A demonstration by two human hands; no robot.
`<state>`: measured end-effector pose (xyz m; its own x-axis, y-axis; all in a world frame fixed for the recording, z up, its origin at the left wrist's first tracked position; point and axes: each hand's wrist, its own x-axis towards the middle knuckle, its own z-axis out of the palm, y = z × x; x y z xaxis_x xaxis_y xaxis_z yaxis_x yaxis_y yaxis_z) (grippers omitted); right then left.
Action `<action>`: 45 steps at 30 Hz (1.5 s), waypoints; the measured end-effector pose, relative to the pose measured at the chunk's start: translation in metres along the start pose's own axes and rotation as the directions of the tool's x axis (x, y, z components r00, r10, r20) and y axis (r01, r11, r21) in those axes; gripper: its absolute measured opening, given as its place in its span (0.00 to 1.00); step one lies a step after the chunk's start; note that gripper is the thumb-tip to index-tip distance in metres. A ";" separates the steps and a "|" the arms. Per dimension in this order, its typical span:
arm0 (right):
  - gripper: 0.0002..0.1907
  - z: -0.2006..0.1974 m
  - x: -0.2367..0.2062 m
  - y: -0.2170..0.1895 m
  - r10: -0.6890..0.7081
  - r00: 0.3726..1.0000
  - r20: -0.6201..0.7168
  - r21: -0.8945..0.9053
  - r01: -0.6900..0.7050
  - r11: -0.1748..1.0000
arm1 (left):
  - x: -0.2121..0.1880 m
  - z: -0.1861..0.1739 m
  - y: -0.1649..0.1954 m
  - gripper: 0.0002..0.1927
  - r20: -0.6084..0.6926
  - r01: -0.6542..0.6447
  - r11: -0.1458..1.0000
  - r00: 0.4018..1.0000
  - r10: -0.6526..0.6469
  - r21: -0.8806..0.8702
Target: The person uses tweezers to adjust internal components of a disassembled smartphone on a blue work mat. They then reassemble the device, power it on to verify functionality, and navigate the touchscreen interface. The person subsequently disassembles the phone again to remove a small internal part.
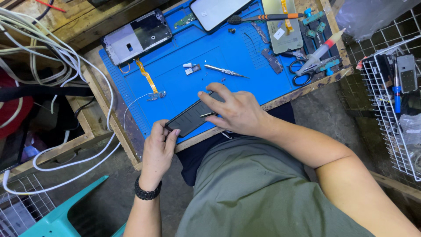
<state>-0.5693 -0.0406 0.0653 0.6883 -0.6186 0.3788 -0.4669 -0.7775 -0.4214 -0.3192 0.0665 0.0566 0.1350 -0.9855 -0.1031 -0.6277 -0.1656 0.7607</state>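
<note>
The person sat at a wooden bench with a blue silicone work mat (219, 57) laid across it, both hands on a dark smartphone (193, 117) that lay flat at the mat's near edge. The left hand (158, 151), a black beaded bracelet (147, 193) on its wrist, pinched the phone's near corner between thumb and fingers. The right hand (237, 112) rested over the phone's other end, fingers curled down on it, and gripped what looked like thin tweezers (207, 115), whose tip lay against the phone's face. Farther up the mat, well apart from the hands, lay a small precision screwdriver (223, 70) and, beside it, a tiny white and grey part (192, 68). An orange flex cable (148, 81) trailed from a stripped phone frame (137, 37) at the mat's far left corner. Scissors (302, 72) and a syringe with a red plunger (322, 50) sat among tools on the right. White cables (66, 66) looped off the bench on the left, and a white wire basket (386, 101) stood on the right.
</note>
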 end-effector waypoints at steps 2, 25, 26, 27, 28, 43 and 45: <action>0.33 0.001 -0.001 -0.002 0.015 1.000 0.007 -0.034 -0.014 0.999 | -0.002 0.001 0.000 0.12 0.001 0.009 1.000 1.000 -0.009 -0.007; 0.25 0.001 -0.001 -0.007 0.058 0.992 -0.115 0.002 -0.058 0.998 | -0.008 0.001 -0.005 0.14 0.067 -0.042 0.999 0.997 0.043 -0.019; 0.25 0.002 0.000 -0.007 0.053 0.991 -0.120 -0.013 -0.055 0.998 | -0.009 0.001 -0.005 0.14 0.064 -0.059 0.998 0.996 0.061 -0.034; 0.25 0.002 -0.001 -0.007 0.047 0.991 -0.123 -0.021 -0.050 0.999 | -0.009 0.001 -0.005 0.14 0.061 -0.074 0.996 0.995 0.077 -0.049; 0.26 0.002 -0.002 -0.007 0.043 0.991 -0.125 -0.027 -0.047 0.999 | -0.009 0.001 -0.005 0.14 0.059 -0.084 0.995 0.994 0.087 -0.053; 0.39 -0.009 -0.009 -0.004 0.065 0.998 0.014 0.022 -0.065 0.998 | -0.011 0.001 0.000 0.14 0.062 -0.032 0.997 0.997 0.037 -0.071; 0.39 -0.009 -0.009 -0.003 0.067 0.998 0.023 0.027 -0.067 0.997 | -0.011 0.001 0.000 0.13 0.060 -0.026 0.997 0.998 0.030 -0.068</action>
<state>-0.5791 -0.0333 0.0707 0.6680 -0.6665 0.3310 -0.4972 -0.7307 -0.4678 -0.3217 0.0770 0.0569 0.0700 -0.9906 -0.1179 -0.5774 -0.1366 0.8050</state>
